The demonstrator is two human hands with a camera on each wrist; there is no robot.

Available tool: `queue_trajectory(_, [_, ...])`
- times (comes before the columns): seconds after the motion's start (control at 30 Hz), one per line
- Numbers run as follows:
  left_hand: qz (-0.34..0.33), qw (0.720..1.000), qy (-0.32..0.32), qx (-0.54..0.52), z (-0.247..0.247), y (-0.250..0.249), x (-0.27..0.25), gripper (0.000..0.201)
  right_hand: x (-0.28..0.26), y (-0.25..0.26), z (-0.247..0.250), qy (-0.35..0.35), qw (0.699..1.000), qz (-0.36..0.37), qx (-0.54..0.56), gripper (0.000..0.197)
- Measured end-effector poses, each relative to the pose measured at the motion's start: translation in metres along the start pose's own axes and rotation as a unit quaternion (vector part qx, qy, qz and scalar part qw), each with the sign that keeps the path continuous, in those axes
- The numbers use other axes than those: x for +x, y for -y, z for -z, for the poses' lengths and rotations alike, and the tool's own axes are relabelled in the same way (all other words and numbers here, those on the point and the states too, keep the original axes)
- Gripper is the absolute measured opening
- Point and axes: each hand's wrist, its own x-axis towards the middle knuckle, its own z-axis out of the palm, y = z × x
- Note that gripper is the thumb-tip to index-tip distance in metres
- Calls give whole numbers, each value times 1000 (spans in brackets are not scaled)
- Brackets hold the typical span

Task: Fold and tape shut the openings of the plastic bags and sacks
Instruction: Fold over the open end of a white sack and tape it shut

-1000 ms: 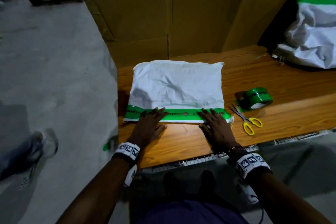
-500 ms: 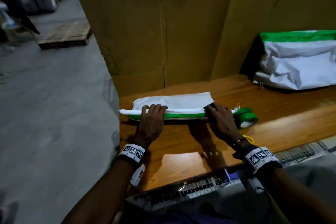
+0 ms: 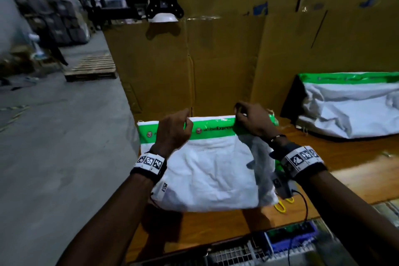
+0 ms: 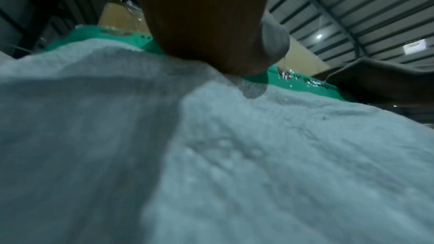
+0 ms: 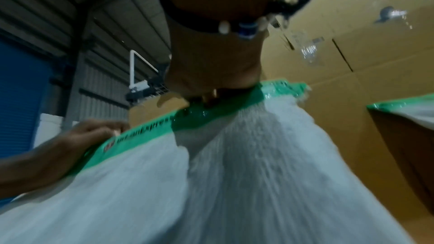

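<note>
You have the white sack (image 3: pixel 207 170) up off the desk (image 3: pixel 356 170), hanging by its green taped edge (image 3: pixel 212 129). Your left hand (image 3: pixel 172 130) pinches that edge left of the middle, fingers curled over the top. Your right hand (image 3: pixel 251 122) grips it near the right corner, thumb and fingers closed on the band. The right wrist view shows the same: fingers (image 5: pixel 209 97) clamped on the green strip (image 5: pixel 211 116), white fabric falling away below.

On progress, this sack looks finished. Its mouth is folded over and a full run of green printed tape covers the fold, with no open flap showing in any view. What seems left for it is only setting it aside. A second sack (image 3: pixel 354 110) lies at the far right of the desk, also with a green band along its top, so it too appears sealed, though its ends are out of view. Whether more bags wait elsewhere, you cannot tell from here. The yellow scissors (image 3: pixel 280 206) peek out just under the lifted sack's lower right corner; the tape roll is hidden.

Against a second ago: the sack then lay flat on the desk with the taped edge nearest you and both palms pressing it down. Half a second ago you had it tipped up on edge. Now it is fully raised, the taped edge uppermost, and your head has lifted with it.
</note>
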Motion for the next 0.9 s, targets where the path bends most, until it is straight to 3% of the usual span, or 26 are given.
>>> queue_trajectory(0.1, [5,991,129,21,-41,15,-11,22,9,-33,-30,161,984,-72,-17,46])
queue_trajectory(0.17, [17,983,177,53,-59,21,-25,22,5,-56,-59,208,971,-106,-45,25])
queue_trajectory(0.27, [37,980,192,38,-83,26,-51,32,0,-77,-93,236,963,-98,-82,17])
queue_trajectory(0.37, [28,978,206,27,-104,29,-83,45,-1,-85,-112,164,980,-70,-84,19])
queue_trajectory(0.43, [78,968,236,39,-113,30,-97,57,-8,-86,-120,121,991,-42,-42,26])
queue_trajectory(0.53, [118,952,276,66,-127,31,-118,54,-34,-83,-142,125,992,29,5,30])
queue_trajectory(0.63, [141,941,301,59,-149,34,-137,44,-62,-91,-172,217,976,8,-5,58])
queue_trajectory(0.7, [158,935,316,44,-152,30,-131,54,-68,-100,-184,279,960,-27,-24,71])
queue_trajectory(0.83, [199,898,386,62,-162,33,-118,78,-47,-96,-197,309,951,-4,-26,65])
queue_trajectory(0.9, [185,876,436,90,-170,39,-116,86,-32,-74,-210,334,942,16,-13,64])
